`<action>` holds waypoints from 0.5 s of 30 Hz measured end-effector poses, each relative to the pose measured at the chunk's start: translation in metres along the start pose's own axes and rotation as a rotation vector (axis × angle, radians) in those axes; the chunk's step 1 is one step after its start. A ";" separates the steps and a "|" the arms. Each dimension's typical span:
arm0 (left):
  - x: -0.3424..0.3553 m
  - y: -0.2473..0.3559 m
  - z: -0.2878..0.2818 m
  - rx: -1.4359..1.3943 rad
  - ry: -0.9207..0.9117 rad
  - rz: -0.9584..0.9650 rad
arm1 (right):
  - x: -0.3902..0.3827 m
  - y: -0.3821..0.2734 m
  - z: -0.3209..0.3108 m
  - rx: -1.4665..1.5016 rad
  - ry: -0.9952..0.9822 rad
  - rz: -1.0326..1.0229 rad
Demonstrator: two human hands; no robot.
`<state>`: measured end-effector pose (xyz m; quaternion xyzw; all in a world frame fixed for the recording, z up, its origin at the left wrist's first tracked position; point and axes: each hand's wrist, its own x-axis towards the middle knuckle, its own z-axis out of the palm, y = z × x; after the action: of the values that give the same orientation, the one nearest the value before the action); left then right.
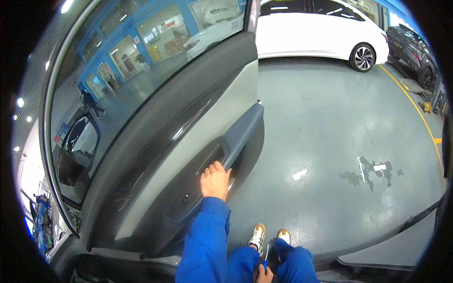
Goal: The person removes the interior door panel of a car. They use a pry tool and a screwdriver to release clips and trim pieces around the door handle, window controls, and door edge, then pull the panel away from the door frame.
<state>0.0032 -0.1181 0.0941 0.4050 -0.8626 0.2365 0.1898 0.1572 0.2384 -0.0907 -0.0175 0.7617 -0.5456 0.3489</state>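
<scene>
A large garage hall with blue walls lies beyond, its grey concrete floor [330,141] scuffed, patched with dark stains and edged by a yellow painted line; a white car [321,33] and a dark car [413,47] stand at the far side. In the foreground an open car door [155,155] swings out to the person's left, filling the left half of the view. Its inner panel is layered: a dark upper band under the window glass [132,61], a pale grey middle section, and a blue-grey armrest [243,137] with a smooth moulded pull recess. The left hand [215,180], in a bright blue sleeve, sits on the armrest's near end, fingers curled together over the edge of the pull recess; the fingertips are hidden inside it. The right hand [264,274] is cut off at the lower edge, between the blue-trousered knees, and seems to pinch a small blue object too tiny to identify. White shoes [269,236] rest on the floor below the sill.
</scene>
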 end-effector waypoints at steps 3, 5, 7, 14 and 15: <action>0.022 -0.012 0.013 0.015 -0.007 -0.053 | 0.012 0.002 -0.005 0.099 -0.059 0.152; 0.037 -0.025 0.024 0.022 -0.029 -0.054 | 0.023 0.006 -0.004 -0.002 -0.012 0.004; 0.059 -0.045 0.034 0.010 -0.110 -0.097 | 0.042 0.007 0.008 0.205 0.077 0.050; 0.060 -0.073 0.027 -0.245 -0.097 0.016 | 0.153 -0.028 0.062 0.490 0.096 0.349; 0.054 -0.071 0.020 -0.255 -0.122 0.009 | 0.163 -0.039 0.065 0.538 0.039 0.405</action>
<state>0.0239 -0.2016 0.1235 0.3875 -0.8972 0.1009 0.1861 0.0558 0.1029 -0.1522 0.2375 0.5847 -0.6469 0.4279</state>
